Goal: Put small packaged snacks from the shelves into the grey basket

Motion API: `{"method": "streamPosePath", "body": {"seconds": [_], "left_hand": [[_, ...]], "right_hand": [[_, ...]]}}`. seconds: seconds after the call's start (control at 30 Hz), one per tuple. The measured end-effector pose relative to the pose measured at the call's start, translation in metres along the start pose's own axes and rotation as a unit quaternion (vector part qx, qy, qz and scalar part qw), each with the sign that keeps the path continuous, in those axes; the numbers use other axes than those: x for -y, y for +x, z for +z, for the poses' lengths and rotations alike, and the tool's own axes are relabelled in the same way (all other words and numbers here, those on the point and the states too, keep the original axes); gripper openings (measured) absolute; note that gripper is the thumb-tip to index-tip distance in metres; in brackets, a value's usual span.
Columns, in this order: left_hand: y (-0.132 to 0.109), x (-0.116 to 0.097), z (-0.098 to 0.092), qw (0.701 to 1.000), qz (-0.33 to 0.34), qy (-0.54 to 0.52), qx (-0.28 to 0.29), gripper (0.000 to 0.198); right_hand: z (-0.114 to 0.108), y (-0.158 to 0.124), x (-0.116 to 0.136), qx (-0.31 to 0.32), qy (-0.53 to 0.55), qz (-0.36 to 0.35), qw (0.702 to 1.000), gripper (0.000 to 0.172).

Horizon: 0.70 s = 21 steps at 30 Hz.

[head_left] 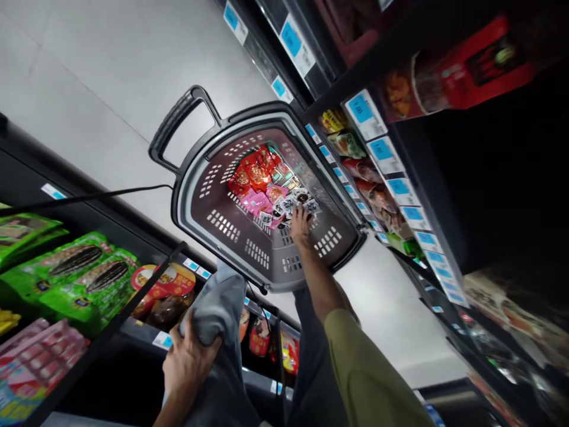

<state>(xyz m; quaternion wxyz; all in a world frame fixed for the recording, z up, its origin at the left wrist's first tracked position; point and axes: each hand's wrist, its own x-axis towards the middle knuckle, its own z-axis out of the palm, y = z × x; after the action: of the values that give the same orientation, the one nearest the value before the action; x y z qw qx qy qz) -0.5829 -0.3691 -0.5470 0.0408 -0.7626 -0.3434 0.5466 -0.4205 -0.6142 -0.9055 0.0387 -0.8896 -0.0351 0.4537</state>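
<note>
A dark grey shopping basket [231,237] with a black handle stands on the floor in front of me. Inside it lie red snack packets [255,172], pink packets [256,201] and small white packets with black print [288,204]. My right hand [302,224] reaches down into the basket, its fingers apart on top of the white packets. Whether it grips any of them does not show clearly. My left hand [189,359] rests on my bent knee [213,326], fingers spread over the denim and nothing in them.
Shelves with blue-and-white price tags [362,112] rise close on the right, holding bagged snacks [377,198]. Green seed bags [93,267] and pink packs [44,350] fill a shelf on the left. A black cord [89,194] runs from the basket's left side. Pale floor [89,77] lies beyond.
</note>
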Motion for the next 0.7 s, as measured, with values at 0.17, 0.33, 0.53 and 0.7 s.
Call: {"method": "streamPosePath", "body": {"seconds": [0.17,0.33,0.53,0.7], "left_hand": [[0.003,0.004,-0.004,0.996,0.017,0.081,-0.04,0.085],[0.006,0.005,-0.014,0.995,0.024,0.09,-0.027,0.08],[0.007,0.0,-0.019,0.995,0.017,0.092,-0.023,0.08],[0.005,0.001,-0.015,0.995,0.018,0.09,-0.025,0.08]], "right_hand": [[0.01,0.012,-0.008,-0.024,-0.025,-0.019,0.999,0.056],[0.018,0.017,-0.022,-0.011,-0.038,-0.06,0.997,0.048],[0.022,0.01,-0.039,0.009,-0.039,-0.084,0.996,0.044],[0.028,0.007,-0.035,0.011,-0.042,-0.061,0.997,0.049]]}}
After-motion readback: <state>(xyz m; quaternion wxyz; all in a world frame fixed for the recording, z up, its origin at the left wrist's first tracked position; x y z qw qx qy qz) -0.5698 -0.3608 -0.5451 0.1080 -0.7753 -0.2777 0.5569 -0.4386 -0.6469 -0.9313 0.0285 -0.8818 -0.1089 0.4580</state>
